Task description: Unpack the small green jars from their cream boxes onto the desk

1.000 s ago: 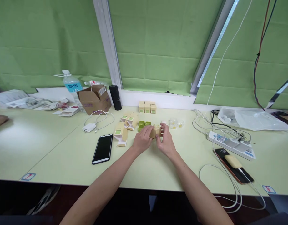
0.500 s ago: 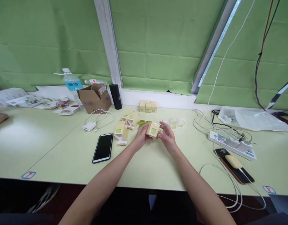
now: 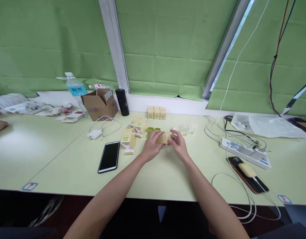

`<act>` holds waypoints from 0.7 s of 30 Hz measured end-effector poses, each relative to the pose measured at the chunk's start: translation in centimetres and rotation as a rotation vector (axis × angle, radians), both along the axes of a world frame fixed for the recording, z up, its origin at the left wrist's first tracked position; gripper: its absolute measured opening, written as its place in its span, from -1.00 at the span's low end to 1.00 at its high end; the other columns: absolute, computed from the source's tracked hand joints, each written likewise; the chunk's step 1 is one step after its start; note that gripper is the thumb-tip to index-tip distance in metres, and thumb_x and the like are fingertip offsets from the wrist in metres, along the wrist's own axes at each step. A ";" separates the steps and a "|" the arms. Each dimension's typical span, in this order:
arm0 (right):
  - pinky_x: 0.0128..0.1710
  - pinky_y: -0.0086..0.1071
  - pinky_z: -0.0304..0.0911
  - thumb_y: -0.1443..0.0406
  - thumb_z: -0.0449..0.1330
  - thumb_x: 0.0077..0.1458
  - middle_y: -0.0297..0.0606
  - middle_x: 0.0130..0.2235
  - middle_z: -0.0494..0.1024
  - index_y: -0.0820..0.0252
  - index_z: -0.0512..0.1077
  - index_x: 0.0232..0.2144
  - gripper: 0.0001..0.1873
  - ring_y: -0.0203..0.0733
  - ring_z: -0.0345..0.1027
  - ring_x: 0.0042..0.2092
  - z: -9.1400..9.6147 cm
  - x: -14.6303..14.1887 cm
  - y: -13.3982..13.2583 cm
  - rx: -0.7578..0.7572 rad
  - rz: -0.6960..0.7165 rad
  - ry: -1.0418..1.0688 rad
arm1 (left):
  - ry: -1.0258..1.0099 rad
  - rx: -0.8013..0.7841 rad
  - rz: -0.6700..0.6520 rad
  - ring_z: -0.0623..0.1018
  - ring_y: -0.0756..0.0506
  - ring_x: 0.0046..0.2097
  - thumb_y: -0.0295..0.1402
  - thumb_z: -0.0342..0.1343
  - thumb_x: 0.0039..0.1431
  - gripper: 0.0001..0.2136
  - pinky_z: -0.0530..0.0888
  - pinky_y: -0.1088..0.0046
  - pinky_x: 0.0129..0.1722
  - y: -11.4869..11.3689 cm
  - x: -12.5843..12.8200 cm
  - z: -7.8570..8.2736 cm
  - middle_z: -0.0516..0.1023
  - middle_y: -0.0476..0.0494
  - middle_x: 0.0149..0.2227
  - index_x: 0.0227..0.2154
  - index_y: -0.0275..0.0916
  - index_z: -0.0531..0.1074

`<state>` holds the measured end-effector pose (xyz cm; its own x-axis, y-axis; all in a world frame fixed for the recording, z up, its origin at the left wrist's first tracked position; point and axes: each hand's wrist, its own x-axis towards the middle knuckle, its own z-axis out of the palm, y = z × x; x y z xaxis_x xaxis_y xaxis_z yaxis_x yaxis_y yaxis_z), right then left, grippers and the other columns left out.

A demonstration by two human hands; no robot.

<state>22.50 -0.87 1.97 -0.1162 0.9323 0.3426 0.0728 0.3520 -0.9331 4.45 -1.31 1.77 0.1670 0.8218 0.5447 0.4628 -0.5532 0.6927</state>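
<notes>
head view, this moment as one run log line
left hand: holding small carton | right hand: fingertips at its right end | beyond: green containers, box row

Box (image 3: 161, 138): small, tan card | state: we see a plain side and a flap at the right end; contents hidden | pose: on its side, between our left fingers (image 3: 156, 134) and right fingers (image 3: 174, 133), over the table (image 3: 165, 176)

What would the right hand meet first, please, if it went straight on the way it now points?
The right hand would most likely meet the small tan box in the left hand first; depth there is hard to judge.
</notes>
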 end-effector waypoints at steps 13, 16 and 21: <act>-0.19 -0.16 0.50 0.29 0.16 0.08 -0.08 -0.04 0.57 0.08 0.08 0.25 -0.31 -0.09 0.54 -0.23 0.8 -0.8 -1.3 0.096 -0.094 -0.303 | 0.397 0.251 -0.008 0.44 -0.32 0.23 -0.61 0.01 0.18 -0.51 0.55 0.12 -0.02 -0.2 -0.4 0.2 0.47 -0.30 0.12 0.16 -0.15 0.41; -0.20 -0.16 0.48 0.31 0.14 0.05 -0.09 -0.06 0.56 0.08 0.05 0.24 -0.30 -0.11 0.53 -0.28 0.6 -0.8 -1.2 0.058 -0.123 -0.321 | 0.380 0.222 -0.025 0.43 -0.31 0.24 -0.60 0.02 0.19 -0.51 0.54 0.11 0.02 -0.2 -0.4 0.3 0.47 -0.29 0.14 0.16 -0.14 0.40; -0.15 -0.09 0.43 0.38 0.07 0.07 -0.03 0.05 0.53 0.07 0.01 0.24 -0.32 -0.11 0.49 -0.33 0.7 -0.1 -0.9 0.040 -0.219 -0.274 | 0.229 0.100 -0.022 0.40 -0.32 0.25 -0.51 0.11 0.19 -0.53 0.45 0.07 0.18 0.0 -0.6 0.3 0.44 -0.26 0.18 0.17 -0.14 0.34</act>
